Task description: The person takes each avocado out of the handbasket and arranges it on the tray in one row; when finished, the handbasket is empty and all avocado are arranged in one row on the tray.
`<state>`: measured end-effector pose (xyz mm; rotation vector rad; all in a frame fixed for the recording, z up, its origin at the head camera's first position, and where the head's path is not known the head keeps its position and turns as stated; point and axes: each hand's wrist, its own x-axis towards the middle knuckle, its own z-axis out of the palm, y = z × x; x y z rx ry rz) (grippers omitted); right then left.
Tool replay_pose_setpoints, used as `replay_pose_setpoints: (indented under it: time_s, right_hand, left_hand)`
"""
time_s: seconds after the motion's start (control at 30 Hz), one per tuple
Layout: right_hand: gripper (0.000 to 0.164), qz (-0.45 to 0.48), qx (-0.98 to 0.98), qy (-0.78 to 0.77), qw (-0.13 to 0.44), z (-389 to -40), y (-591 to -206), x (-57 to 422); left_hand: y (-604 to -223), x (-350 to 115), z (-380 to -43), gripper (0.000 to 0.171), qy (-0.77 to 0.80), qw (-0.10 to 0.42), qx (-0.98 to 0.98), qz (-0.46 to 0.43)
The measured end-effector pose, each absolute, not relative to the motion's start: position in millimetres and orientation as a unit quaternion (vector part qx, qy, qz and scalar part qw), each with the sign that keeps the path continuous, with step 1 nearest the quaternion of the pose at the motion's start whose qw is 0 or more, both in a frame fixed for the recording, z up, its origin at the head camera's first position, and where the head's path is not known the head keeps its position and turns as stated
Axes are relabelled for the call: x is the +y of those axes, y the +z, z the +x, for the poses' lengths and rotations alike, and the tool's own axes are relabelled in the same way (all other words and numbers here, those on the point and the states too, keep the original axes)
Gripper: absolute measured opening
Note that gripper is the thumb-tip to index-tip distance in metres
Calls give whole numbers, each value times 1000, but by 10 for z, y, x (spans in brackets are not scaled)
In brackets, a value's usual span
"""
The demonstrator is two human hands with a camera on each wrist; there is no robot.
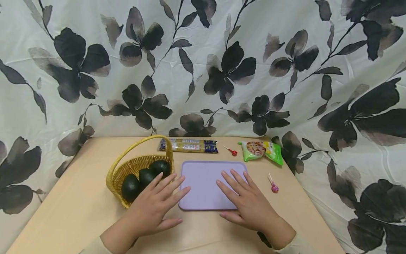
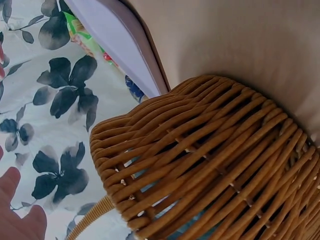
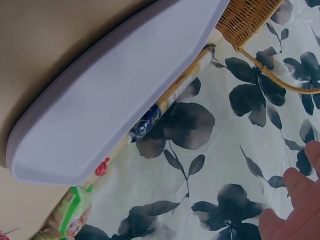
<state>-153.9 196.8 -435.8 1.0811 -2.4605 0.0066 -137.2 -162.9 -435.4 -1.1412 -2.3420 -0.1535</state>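
Observation:
My left hand (image 1: 155, 206), fingers spread and straight, hovers by the front right of a wicker basket (image 1: 115, 183). Inside the basket sit three dark green avocados (image 1: 130, 187), one partly behind my fingertips. My right hand (image 1: 248, 203) is also spread, over the right front part of a lavender tray (image 1: 200, 183); it holds nothing. Whether either hand touches anything, I cannot tell. In the left wrist view the basket's woven side (image 2: 215, 160) fills the middle, with a few fingertips at the left edge. The right wrist view shows the tray (image 3: 115, 95) and some fingers at lower right.
Behind the tray lies a long gold and navy packet (image 1: 190, 145), apparently spaghetti. Right of it are a red lollipop (image 1: 234, 153) and a green snack bag (image 1: 260, 150). A pink-purple lollipop (image 1: 274, 188) lies right of the tray. Floral cloth (image 1: 190, 53) hangs behind the table.

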Motion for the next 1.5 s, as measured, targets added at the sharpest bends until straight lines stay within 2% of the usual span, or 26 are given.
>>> replay_pose_setpoints:
  time_s: [0.13, 0.3, 0.73, 1.13, 1.5]
  right_hand:
    - [85, 392, -894, 1, 216, -1528, -4336, 1938]
    - [89, 394, -896, 14, 202, -1521, -4309, 1910]
    - [96, 428, -869, 112, 220, -1564, -4327, 1799]
    - [96, 449, -848, 169, 227, -1612, -4323, 1717]
    - [96, 440, -849, 189, 225, -1631, -4275, 1608]
  left_hand:
    - [-4360, -1639, -1370, 82, -71, 271, -861, -425]
    - [-4360, -1646, -1374, 74, -105, 295, -845, -434]
    - [-4322, -1716, -1348, 66, -179, 356, -815, -422]
    - [-4285, -1742, -1326, 58, -217, 365, -809, -406]
    - [-4229, -1767, -1319, 58, -249, 408, -782, -399]
